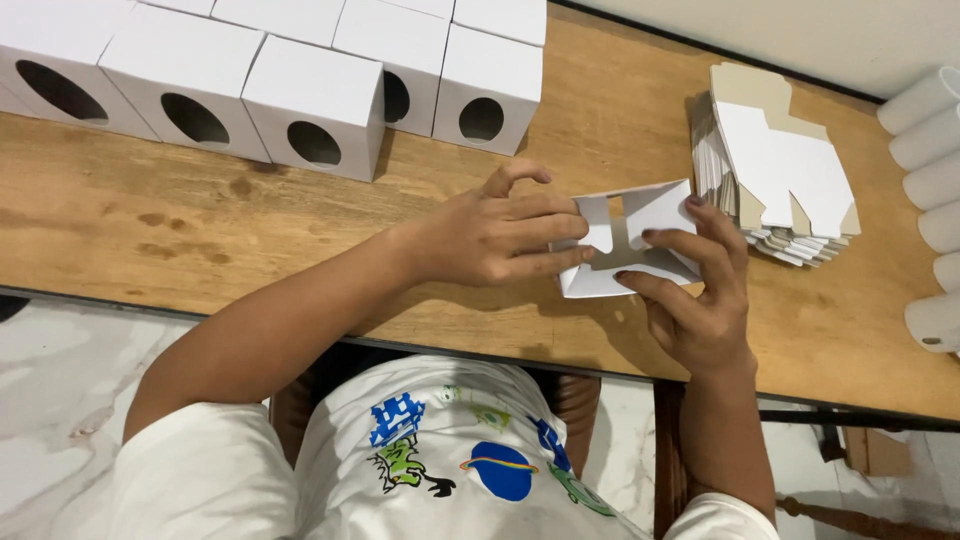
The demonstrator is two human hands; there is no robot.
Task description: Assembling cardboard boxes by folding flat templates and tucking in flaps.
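- I saw the left hand [490,235] and the right hand [700,300] both closed on one half-folded white carton [625,245], which lay near the front edge of the bench [130,215], right of its middle
- The left hand's fingers [545,232] were curled and pressed onto the carton's left side; the right hand's fingers [690,245] were spread across its right flaps, so each hand had a loose pinch on it, not a fist
- I judged that carton about half made: its walls stood open and the flaps were not yet tucked shut
- Done work, as I read it, was the group of finished white boxes [315,105] with round holes, set touching one another along the back left of the bench
- Left to do was the stack of flat carton blanks [780,175] toward the back right edge, near the carton but apart from it; it looked thick, so I judged much was left
- White tubes [935,140] lay side by side at the right edge
- The bench was bare, stained wood with a dark front rim; below it showed pale marbled floor [60,370], and a plain light wall [800,35] ran behind the bench
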